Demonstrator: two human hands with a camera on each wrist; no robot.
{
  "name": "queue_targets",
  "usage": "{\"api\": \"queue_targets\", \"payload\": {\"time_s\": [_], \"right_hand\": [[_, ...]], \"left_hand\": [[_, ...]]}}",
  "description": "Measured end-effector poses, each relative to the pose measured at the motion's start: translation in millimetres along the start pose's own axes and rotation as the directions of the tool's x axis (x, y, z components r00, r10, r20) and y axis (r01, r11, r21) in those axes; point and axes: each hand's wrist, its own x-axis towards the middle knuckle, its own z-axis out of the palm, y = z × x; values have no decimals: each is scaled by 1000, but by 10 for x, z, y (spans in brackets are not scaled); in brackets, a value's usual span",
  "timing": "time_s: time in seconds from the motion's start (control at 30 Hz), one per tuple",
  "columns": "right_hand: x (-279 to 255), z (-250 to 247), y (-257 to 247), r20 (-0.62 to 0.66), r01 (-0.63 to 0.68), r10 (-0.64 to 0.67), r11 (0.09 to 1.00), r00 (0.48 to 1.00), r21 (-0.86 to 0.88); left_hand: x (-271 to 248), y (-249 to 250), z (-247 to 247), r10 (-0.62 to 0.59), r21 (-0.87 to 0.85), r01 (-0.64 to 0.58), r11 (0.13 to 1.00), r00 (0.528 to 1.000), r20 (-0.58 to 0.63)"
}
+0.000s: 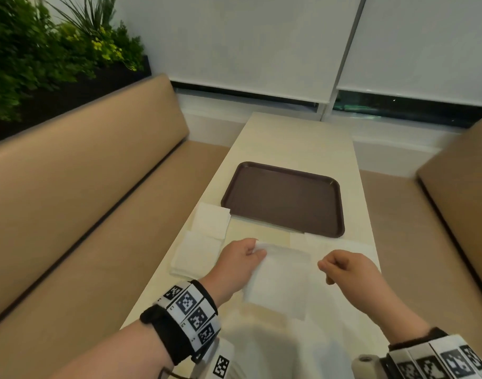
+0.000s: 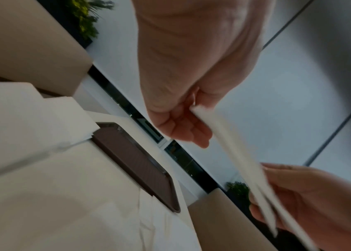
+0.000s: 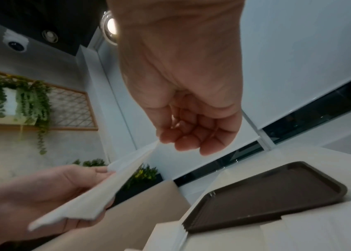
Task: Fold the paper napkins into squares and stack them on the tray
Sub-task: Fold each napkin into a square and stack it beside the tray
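Observation:
A white paper napkin [image 1: 278, 280] hangs in the air over the near part of the table, held between both hands. My left hand [image 1: 257, 251] pinches its far left corner; the left wrist view shows that hand [image 2: 191, 118] with the napkin [image 2: 234, 152] edge-on. My right hand [image 1: 323, 265] is curled at the napkin's right corner; in the right wrist view this hand [image 3: 170, 137] pinches the tip of the napkin [image 3: 97, 200]. The brown tray [image 1: 283, 198] lies beyond the hands with nothing on it.
Two piles of white napkins [image 1: 211, 220] [image 1: 196, 255] lie at the table's left edge beside the tray. More flat napkins [image 1: 341, 243] lie just in front of the tray's right corner. Tan benches [image 1: 84, 187] flank the narrow cream table [image 1: 297, 138].

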Motion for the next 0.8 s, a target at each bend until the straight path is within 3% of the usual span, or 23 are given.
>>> {"api": "queue_targets", "payload": {"time_s": [0.07,0.13,0.2,0.37,0.53,0.67,0.8], "right_hand": [[70,138,-68,83,-39,31,994,996,100],[142,373,-167,244,-77,43,988,969,130],[256,623,-246,306,-99,40,979,951,179],[649,1123,-394,250,-112,49,963,967,246],[989,1710,-571,287,-176,103,955,952,240],[1199,2154,-575,320,-262,188,942,929,209],[1322,2418,-546,307,-238,196,965,931,107]], "left_hand": [[46,-109,-136,-48,-17,48,999,999,1],[69,-182,-259,-73,-32,72,997,997,-30],[91,-222,-389,-84,-68,80,994,995,-58],[231,-403,-767,-120,-71,110,991,981,-154],[551,-733,-1213,-187,20,214,977,894,-406],[817,-963,-1406,-192,249,322,914,881,-433],[933,-1187,-1451,-235,350,395,849,877,-420]]}}
